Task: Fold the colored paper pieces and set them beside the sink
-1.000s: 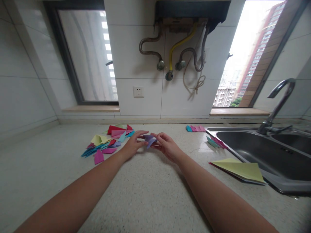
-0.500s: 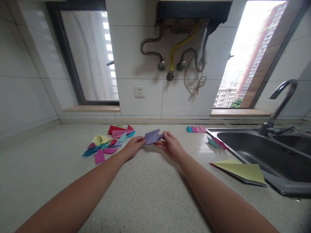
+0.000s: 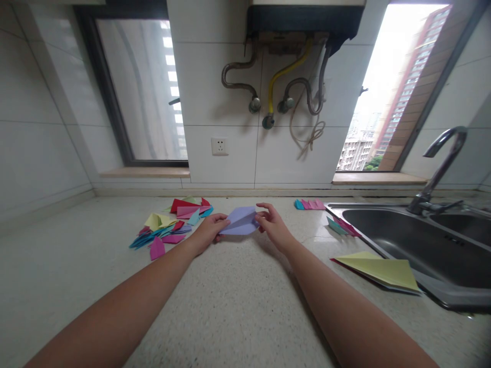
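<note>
A lavender folded paper plane point(image 3: 241, 221) is held between my two hands just above the speckled countertop point(image 3: 226, 296). My left hand point(image 3: 210, 230) grips its left end, thumb on top. At the right end, my right hand point(image 3: 273, 223) pinches the edge between thumb and fingers, with the index finger raised off the paper. The plane's upper face is spread, and a crease runs along it. To the left of my left hand lies a loose pile of coloured folded papers point(image 3: 155, 236) in blue, pink, yellow and red.
Small pink and blue folded papers point(image 3: 309, 204) stand in a row by the sink's corner. A teal and magenta pair point(image 3: 342, 226) leans near the rim. A large yellow paper plane point(image 3: 378, 271) lies beside the steel sink point(image 3: 387, 235). The tap point(image 3: 441, 168) rises behind.
The lavender paper has turned and spread, now showing a wider, flatter face. My right hand has shifted slightly right, its index finger lifting away.
</note>
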`<state>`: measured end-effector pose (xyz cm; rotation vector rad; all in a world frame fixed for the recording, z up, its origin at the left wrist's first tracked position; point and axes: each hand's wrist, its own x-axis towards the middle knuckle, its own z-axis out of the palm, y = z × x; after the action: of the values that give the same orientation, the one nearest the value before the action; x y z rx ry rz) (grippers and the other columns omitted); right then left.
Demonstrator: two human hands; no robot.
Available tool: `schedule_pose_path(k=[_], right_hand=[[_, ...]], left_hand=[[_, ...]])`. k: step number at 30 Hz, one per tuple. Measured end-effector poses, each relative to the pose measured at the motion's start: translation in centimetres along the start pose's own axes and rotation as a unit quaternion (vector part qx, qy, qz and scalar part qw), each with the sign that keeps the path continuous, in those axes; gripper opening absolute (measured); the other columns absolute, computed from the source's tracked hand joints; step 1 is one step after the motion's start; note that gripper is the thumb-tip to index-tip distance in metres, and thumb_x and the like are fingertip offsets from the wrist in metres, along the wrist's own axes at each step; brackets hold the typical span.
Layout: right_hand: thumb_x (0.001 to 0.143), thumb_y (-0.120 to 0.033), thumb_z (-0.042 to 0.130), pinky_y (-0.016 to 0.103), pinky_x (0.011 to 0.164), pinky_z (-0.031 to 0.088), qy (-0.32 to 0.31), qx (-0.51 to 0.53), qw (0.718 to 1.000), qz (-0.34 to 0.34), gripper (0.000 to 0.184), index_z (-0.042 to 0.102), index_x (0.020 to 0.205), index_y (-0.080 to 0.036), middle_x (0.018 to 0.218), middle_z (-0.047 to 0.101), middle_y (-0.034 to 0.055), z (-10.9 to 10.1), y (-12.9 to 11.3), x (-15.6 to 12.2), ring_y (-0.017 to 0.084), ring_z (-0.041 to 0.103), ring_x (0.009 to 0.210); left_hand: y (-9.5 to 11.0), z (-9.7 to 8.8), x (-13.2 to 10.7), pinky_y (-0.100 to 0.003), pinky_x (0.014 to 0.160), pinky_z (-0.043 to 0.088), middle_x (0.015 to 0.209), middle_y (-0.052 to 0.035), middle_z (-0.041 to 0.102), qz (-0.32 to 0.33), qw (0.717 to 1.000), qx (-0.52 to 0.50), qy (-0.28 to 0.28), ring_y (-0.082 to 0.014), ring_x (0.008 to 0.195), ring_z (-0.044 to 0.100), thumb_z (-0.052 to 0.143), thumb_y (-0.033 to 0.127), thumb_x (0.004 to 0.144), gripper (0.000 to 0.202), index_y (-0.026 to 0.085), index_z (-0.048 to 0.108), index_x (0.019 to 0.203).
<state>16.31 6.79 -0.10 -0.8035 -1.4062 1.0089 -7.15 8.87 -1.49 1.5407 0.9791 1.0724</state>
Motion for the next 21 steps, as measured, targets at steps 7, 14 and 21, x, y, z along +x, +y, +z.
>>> schedule_pose_path(k=[7, 14, 21], right_hand=[[0.081, -0.036, 0.065, 0.027, 0.063, 0.04, -0.029, -0.092, 0.994, -0.045, 0.031, 0.058, 0.108, -0.022, 0.078, 0.06, -0.0015, -0.53, 0.65, 0.34, 0.012, 0.053, 0.067], [0.082, -0.038, 0.063, 0.027, 0.062, 0.038, -0.006, -0.078, 0.996, -0.048, 0.031, 0.058, 0.108, -0.023, 0.067, 0.055, -0.0048, -0.37, 0.69, 0.27, 0.013, 0.05, 0.064], [0.08, -0.039, 0.064, 0.027, 0.059, 0.038, 0.015, -0.075, 0.997, -0.01, 0.023, 0.066, 0.094, -0.021, 0.069, 0.057, -0.002, -0.39, 0.97, 0.48, 0.013, 0.05, 0.063]], left_hand=[[-0.39, 0.15, 0.21, -0.017, 0.036, 0.029, 0.074, -0.0007, 0.058, -0.011, 1.0, -0.007, 0.018, -0.0057, 0.046, 0.045, 0.068, 0.048, 0.075, 0.042, 0.017, 0.066, 0.102], [0.02, 0.28, -0.04, -0.017, 0.038, 0.029, 0.071, -0.0011, 0.057, -0.037, 0.999, -0.011, -0.012, -0.0064, 0.046, 0.047, 0.067, 0.05, 0.076, 0.045, 0.017, 0.066, 0.106], [0.58, 0.49, -0.2, -0.017, 0.038, 0.027, 0.073, -0.0017, 0.056, -0.041, 0.998, -0.045, -0.015, -0.009, 0.052, 0.051, 0.063, 0.051, 0.077, 0.041, 0.017, 0.066, 0.1]])
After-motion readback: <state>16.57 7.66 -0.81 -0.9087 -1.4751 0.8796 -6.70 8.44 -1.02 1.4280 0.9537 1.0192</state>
